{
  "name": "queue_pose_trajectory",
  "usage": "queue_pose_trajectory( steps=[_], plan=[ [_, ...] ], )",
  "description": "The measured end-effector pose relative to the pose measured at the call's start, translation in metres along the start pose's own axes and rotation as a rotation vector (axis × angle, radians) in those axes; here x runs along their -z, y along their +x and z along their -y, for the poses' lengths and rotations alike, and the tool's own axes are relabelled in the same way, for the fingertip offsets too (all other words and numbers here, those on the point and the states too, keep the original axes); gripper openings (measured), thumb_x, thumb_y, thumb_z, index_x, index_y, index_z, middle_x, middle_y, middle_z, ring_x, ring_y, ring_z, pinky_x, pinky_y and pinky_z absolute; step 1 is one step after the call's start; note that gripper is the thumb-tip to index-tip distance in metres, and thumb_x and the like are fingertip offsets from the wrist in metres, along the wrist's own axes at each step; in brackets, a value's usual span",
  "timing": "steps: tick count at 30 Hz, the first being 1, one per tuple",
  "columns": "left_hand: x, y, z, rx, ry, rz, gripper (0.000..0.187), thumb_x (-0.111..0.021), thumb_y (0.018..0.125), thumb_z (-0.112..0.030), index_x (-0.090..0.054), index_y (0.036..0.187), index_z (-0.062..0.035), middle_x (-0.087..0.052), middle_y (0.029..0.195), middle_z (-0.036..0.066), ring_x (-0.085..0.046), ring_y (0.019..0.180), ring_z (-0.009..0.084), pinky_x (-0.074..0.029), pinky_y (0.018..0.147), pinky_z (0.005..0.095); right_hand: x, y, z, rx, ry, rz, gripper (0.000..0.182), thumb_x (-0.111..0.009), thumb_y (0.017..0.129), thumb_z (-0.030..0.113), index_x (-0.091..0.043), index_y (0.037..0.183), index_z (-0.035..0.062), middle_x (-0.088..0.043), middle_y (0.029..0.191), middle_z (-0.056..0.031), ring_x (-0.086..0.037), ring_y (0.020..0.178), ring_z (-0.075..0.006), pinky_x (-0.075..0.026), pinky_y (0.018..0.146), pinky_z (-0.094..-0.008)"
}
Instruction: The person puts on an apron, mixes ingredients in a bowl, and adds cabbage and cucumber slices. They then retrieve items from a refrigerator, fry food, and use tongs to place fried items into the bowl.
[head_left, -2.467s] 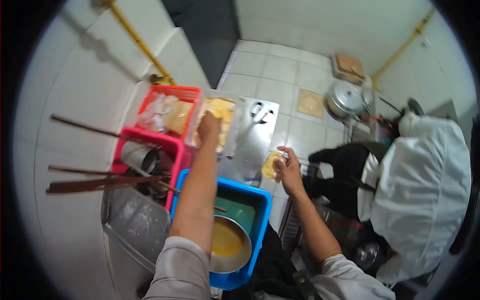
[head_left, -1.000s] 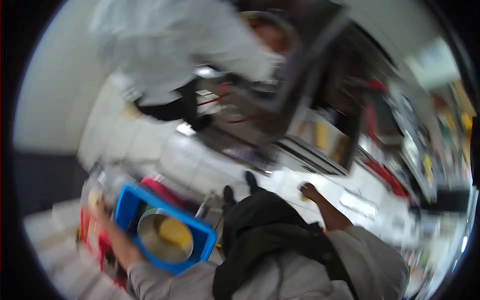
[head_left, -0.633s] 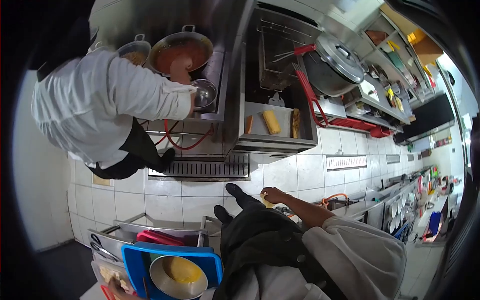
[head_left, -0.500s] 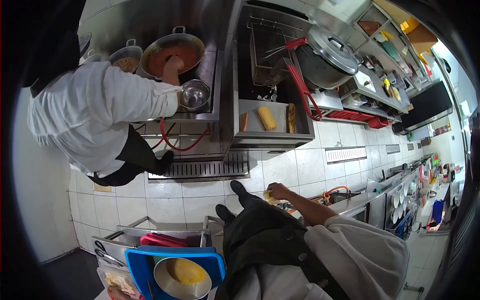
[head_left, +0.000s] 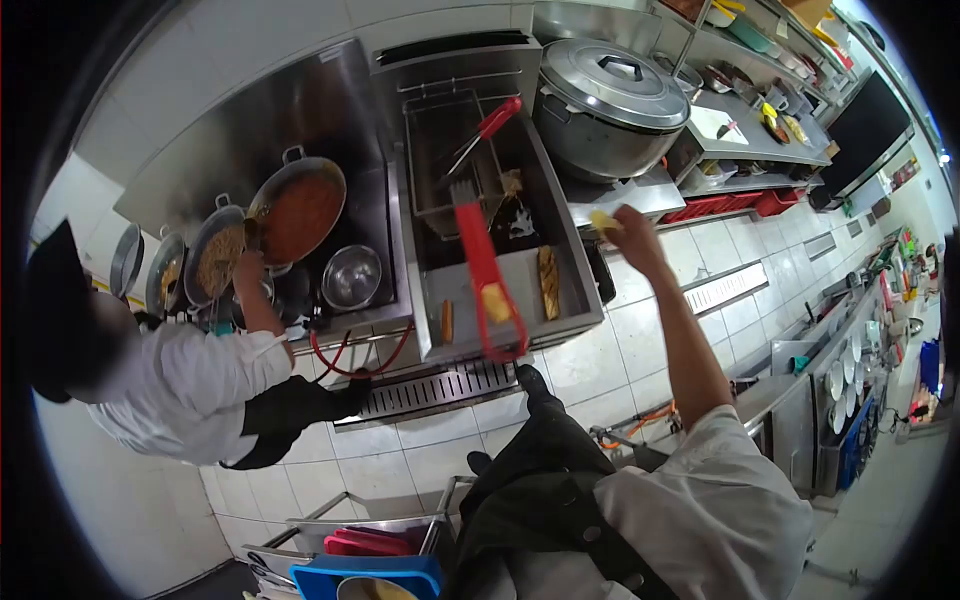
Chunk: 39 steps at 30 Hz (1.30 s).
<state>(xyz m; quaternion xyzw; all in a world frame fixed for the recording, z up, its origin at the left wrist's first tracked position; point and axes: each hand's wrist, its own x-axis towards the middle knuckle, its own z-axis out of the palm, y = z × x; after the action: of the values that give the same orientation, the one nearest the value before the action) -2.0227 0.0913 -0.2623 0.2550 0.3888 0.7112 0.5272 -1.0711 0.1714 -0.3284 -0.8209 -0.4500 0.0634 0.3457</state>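
My right hand [head_left: 632, 238] is closed on a small pale yellow piece of food [head_left: 603, 221], raised beside the front right corner of the steel fryer [head_left: 590, 322]. My left hand is out of view. On the fryer's front tray lie a brown fried piece [head_left: 548, 282], a thin reddish-brown piece [head_left: 447, 321] and a yellow piece [head_left: 494, 302], the last partly hidden by a long red handle [head_left: 478, 240]. Farther back in the fryer stands a wire basket [head_left: 430, 140], with red-handled tongs [head_left: 497, 118] over it.
Left of the fryer, a co-worker [head_left: 190, 385] reaches over pans, among them a pan of red sauce [head_left: 300, 215], near a steel bowl [head_left: 352, 278]. A large lidded pot [head_left: 610, 110] stands right of the fryer. A blue tray [head_left: 368, 578] is at the bottom.
My right hand has risen from low by my legs to beside the fryer, still with the pale yellow piece. My left hand, formerly at a food container, has left view. The co-worker's hand moved left.
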Motion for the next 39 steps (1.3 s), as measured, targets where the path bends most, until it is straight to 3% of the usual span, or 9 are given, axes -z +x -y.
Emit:
queue_pose_trajectory(
  steps=[8,9,15,19,21,23,27,32,39],
  plan=[
    [-0.102,-0.053,0.184,0.429,-0.156,0.186,0.027,-0.052,0.090,-0.023,-0.059,0.108,-0.0039,-0.061,0.092,0.007,-0.057,0.077,0.0165,-0.050,0.064,0.0271,-0.154,0.117,0.018,0.292,-0.081,0.554,0.021,-0.057,0.073,0.004,-0.062,0.094,0.0082,-0.065,0.088,-0.0180,-0.063,0.087,-0.0343,-0.051,0.072,-0.0408],
    [-0.149,-0.071,0.224,0.361,-0.060,-0.376,0.039,-0.055,0.089,-0.030,-0.052,0.117,-0.0027,-0.060,0.100,0.006,-0.059,0.084,0.0163,-0.050,0.066,0.0276,-0.173,0.124,0.014,0.304,-0.066,0.579,0.021,-0.057,0.073,0.004,-0.062,0.094,0.0082,-0.065,0.088,-0.0180,-0.063,0.087,-0.0343,-0.051,0.072,-0.0408],
    [-0.307,-0.121,0.354,0.787,0.031,-0.199,0.026,-0.052,0.092,-0.028,-0.054,0.105,-0.0057,-0.060,0.092,0.007,-0.060,0.084,0.0188,-0.052,0.069,0.0345,-0.225,0.158,-0.020,0.385,-0.254,0.361,0.017,-0.055,0.076,0.006,-0.062,0.092,0.0087,-0.065,0.090,-0.0186,-0.063,0.088,-0.0334,-0.052,0.073,-0.0413],
    [-0.399,-0.115,0.405,0.923,-0.033,0.144,0.035,-0.058,0.087,-0.016,-0.046,0.117,-0.0045,-0.056,0.102,0.013,-0.059,0.093,0.0260,-0.053,0.076,0.0373,-0.142,0.122,0.011,0.303,0.117,0.882,0.022,-0.055,0.080,0.013,-0.063,0.097,0.0030,-0.066,0.086,-0.0179,-0.065,0.084,-0.0303,-0.051,0.072,-0.0382],
    [-0.444,-0.111,0.430,0.862,0.154,0.232,0.052,-0.061,0.081,-0.004,-0.037,0.128,-0.0038,-0.054,0.110,0.016,-0.058,0.099,0.0281,-0.051,0.086,0.0391,-0.111,0.079,0.022,0.261,0.483,1.221,0.021,-0.059,0.084,0.015,-0.062,0.102,0.0034,-0.066,0.087,-0.0084,-0.063,0.081,-0.0160,-0.050,0.075,-0.0301],
    [-0.477,-0.105,0.456,0.905,0.146,0.264,0.061,-0.061,0.078,0.003,-0.033,0.132,-0.0037,-0.053,0.113,0.017,-0.058,0.101,0.0281,-0.050,0.091,0.0396,-0.094,0.023,0.029,-0.182,1.076,1.429,0.023,-0.056,0.090,0.018,-0.062,0.107,0.0046,-0.064,0.086,-0.0043,-0.060,0.078,-0.0130,-0.049,0.071,-0.0290],
    [-0.534,-0.083,0.485,0.882,0.144,0.397,0.062,-0.059,0.074,0.013,-0.036,0.130,-0.0032,-0.053,0.113,0.015,-0.058,0.100,0.0238,-0.050,0.088,0.0359,-0.073,0.000,0.017,-0.612,1.257,1.464,0.013,-0.057,0.090,0.012,-0.062,0.101,0.0056,-0.063,0.091,-0.0049,-0.059,0.083,-0.0122,-0.048,0.071,-0.0272],
    [-0.556,-0.065,0.510,0.586,0.477,0.497,0.047,-0.061,0.079,0.009,-0.044,0.121,-0.0009,-0.054,0.108,0.010,-0.056,0.096,0.0164,-0.048,0.082,0.0269,-0.084,0.042,-0.015,-0.260,0.901,0.992,0.015,-0.068,0.081,0.009,-0.058,0.090,0.0041,-0.059,0.075,0.0010,-0.053,0.069,-0.0053,-0.044,0.060,-0.0219],
    [-0.535,-0.061,0.517,0.606,0.647,0.444,0.042,-0.064,0.080,0.003,-0.047,0.117,-0.0005,-0.055,0.102,0.007,-0.057,0.089,0.0130,-0.048,0.075,0.0249,-0.161,0.170,-0.018,0.312,0.255,0.657,0.027,-0.065,0.071,0.008,-0.058,0.097,0.0069,-0.063,0.080,-0.0135,-0.064,0.076,-0.0308,-0.049,0.068,-0.0397]
  ],
)
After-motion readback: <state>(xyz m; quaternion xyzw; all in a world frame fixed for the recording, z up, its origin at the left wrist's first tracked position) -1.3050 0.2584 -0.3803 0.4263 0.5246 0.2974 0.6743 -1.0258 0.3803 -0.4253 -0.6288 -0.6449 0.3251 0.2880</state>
